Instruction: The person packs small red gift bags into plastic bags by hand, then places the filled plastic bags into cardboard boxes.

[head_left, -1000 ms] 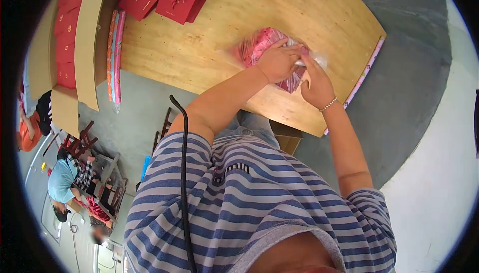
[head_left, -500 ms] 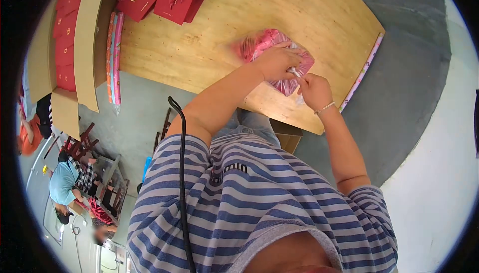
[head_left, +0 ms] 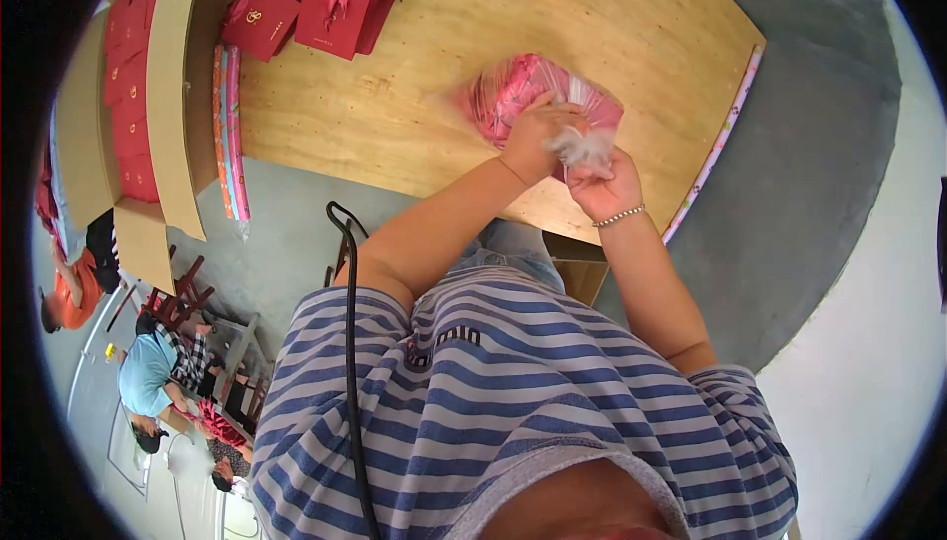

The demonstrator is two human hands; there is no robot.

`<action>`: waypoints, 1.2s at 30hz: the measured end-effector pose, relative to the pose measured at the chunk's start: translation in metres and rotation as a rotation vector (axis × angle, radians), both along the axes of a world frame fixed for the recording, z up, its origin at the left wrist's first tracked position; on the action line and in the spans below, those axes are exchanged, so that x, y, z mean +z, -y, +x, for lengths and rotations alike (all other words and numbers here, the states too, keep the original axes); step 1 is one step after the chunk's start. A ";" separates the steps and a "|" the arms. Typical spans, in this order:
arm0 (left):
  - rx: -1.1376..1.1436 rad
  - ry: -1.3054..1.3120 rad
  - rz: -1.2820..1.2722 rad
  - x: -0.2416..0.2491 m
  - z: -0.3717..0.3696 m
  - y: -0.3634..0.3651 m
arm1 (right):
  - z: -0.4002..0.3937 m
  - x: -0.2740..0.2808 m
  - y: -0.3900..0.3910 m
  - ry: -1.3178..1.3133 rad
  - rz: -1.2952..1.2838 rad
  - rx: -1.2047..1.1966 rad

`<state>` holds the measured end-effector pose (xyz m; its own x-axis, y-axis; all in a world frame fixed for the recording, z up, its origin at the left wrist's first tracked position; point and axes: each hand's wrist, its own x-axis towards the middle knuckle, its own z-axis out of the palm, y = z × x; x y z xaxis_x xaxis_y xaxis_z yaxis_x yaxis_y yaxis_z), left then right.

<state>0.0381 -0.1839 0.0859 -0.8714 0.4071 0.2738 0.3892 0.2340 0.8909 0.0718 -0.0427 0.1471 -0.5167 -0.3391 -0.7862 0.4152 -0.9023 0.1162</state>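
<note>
The clear plastic bag point(head_left: 511, 86) of pink goods lies on the desk point(head_left: 404, 111), near its front edge and toward the right end. The left hand point(head_left: 540, 142) is curled on the bag's gathered top; the right hand point(head_left: 610, 188) is closed on the loose plastic just beside it. Red packages point(head_left: 128, 96) stand in the open cardboard box point(head_left: 178, 76) by the left edge. Red gift bags point(head_left: 330, 19) sit toward the back-left corner; grey floor point(head_left: 824, 126) surrounds the desk.

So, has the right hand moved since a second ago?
Yes: it has shifted slightly leftward. Judged against the table's patterned edge strip, the right hand now sits farther away from it.
</note>
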 end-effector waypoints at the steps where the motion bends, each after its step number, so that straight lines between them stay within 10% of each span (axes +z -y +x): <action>1: -0.003 0.002 -0.003 -0.001 0.000 0.000 | -0.007 0.019 0.002 -0.071 0.011 0.062; 4: 0.050 0.240 0.043 0.005 -0.006 0.000 | -0.020 0.044 -0.008 -0.178 0.064 0.150; 7: -0.008 0.204 -0.045 0.002 -0.009 0.002 | -0.025 0.042 -0.022 -0.857 1.107 1.007; 8: -0.009 0.200 -0.045 -0.002 -0.009 0.001 | -0.026 0.037 -0.023 -0.860 1.110 1.003; 10: -0.022 0.237 -0.029 -0.008 -0.008 -0.003 | -0.034 0.024 -0.025 -1.466 2.040 1.335; 17: -0.160 0.201 -0.161 0.004 -0.014 -0.006 | -0.036 0.017 -0.037 -1.493 2.241 1.588; 23: -0.107 0.126 -0.199 0.002 -0.013 -0.014 | -0.022 0.013 -0.035 -0.898 1.889 1.831; 25: -0.096 0.165 -0.148 0.002 -0.012 -0.010 | -0.022 0.006 -0.038 -0.197 0.968 1.266; 26: -0.096 0.166 -0.150 0.002 -0.010 -0.008 | -0.015 -0.003 -0.042 -0.197 0.966 1.265; 28: -0.016 0.132 0.015 0.003 -0.009 -0.002 | -0.004 -0.023 -0.048 0.169 0.269 0.494; 33: -0.051 -0.070 0.048 -0.009 -0.005 0.003 | 0.004 -0.012 -0.039 0.211 0.185 0.199; 36: -0.063 -0.028 -0.020 -0.007 -0.008 -0.001 | -0.013 0.018 -0.057 -0.250 -0.155 0.271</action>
<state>0.0299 -0.1830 0.0793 -0.8358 0.4667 0.2893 0.4287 0.2255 0.8748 0.0588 0.0142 0.1654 -0.5611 -0.5942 -0.5763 0.6683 -0.7360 0.1081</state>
